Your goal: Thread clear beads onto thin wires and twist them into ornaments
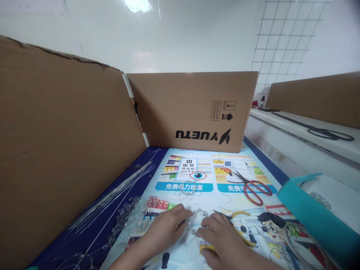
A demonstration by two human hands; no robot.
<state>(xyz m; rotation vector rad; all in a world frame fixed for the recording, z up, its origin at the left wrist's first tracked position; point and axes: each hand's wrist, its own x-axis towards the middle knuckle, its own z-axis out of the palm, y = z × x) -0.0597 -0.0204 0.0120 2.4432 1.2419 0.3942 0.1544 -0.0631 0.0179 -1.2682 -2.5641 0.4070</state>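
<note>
Just in front of me, a wire strung with clear round beads curves between my two hands. My left hand pinches its left side with thumb and fingers together. On the other side, the curled fingers of my right hand close on the wire; its exact hold is partly hidden. Yellow-handled pliers lie partly under my right hand. Left of my left hand is a heap of loose clear beads. Farther ahead, another beaded wire piece rests on the printed sheet.
Red-handled scissors lie at right, near a teal box and a wire coil. Straight wires lie at left. Cardboard panels stand behind and along the left. A white ledge runs at right.
</note>
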